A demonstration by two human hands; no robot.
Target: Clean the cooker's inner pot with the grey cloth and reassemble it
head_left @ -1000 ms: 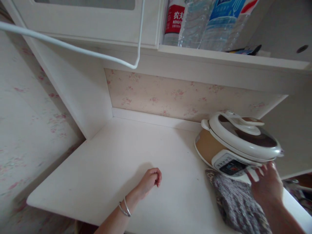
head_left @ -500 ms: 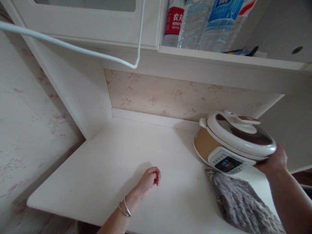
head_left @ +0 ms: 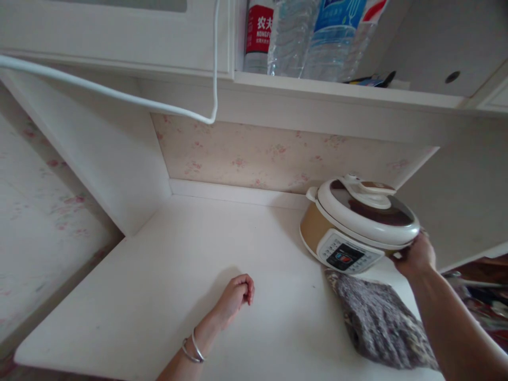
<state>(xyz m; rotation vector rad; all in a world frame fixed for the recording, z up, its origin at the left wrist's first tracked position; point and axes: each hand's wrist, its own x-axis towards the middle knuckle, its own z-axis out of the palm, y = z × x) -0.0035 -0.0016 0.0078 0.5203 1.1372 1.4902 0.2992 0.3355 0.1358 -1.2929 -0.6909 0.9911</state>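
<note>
- Right grip (head_left: 416,255), bare: closes on the right end of the tan-bodied, white-rimmed, rounded electric cooker (head_left: 359,225), just below the lid edge; pinches that end between thumb and fingers, with the fingertips partly hidden.
- Cooker position: stands at the right rear of the smooth white rectangular bench (head_left: 254,227), near the cream, pink-flowered wallpaper (head_left: 238,159).
- Cooker configuration: carries the white-rimmed, dark-windowed lid (head_left: 357,206) seated on top; presents the white control panel with black display (head_left: 349,253) toward the front.
- Left grip (head_left: 237,296), bare: occupies the middle of the bench, well apart from the cooker; curls loosely inward with fingers pressed together. Bears a thin silver-coloured bangle (head_left: 196,346) at the wrist. Cannot tell about contact with the bench.
- Grey-brown, fuzzy folded cloth (head_left: 383,320): lies on the bench just in front of the cooker, partly below the right arm.
- Clear plastic bottles with red and blue labels (head_left: 293,37): stand side by side on the white overhead shelf (head_left: 317,89).
</note>
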